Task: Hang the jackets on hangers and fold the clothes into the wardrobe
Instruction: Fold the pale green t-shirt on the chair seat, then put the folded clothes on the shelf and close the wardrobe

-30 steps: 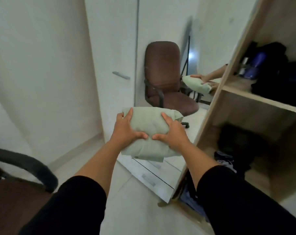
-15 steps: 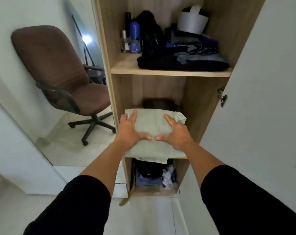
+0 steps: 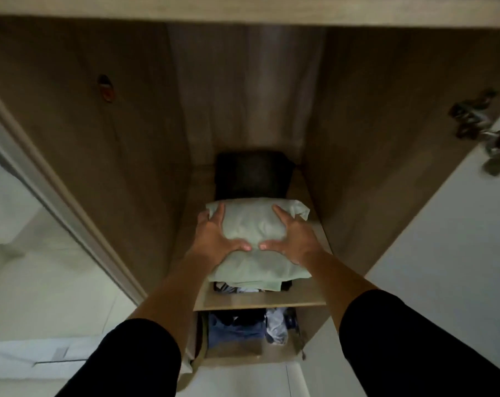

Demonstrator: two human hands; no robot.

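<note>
A folded pale green garment lies in the middle compartment of the wooden wardrobe, on top of some dark and white clothes at the front of the shelf. My left hand grips its left side and my right hand grips its right side. Both thumbs lie across the top and nearly meet in the middle. The fingers wrapped round the sides are partly hidden.
A black folded item sits at the back of the same shelf. Blue and other clothes fill the compartment below. The white wardrobe door stands open at right with a metal hinge. An upper shelf edge runs overhead.
I have turned from the chair to the wardrobe and leaned in. Both hands carried the green garment forward and down into the middle compartment, onto the clothes there.
</note>
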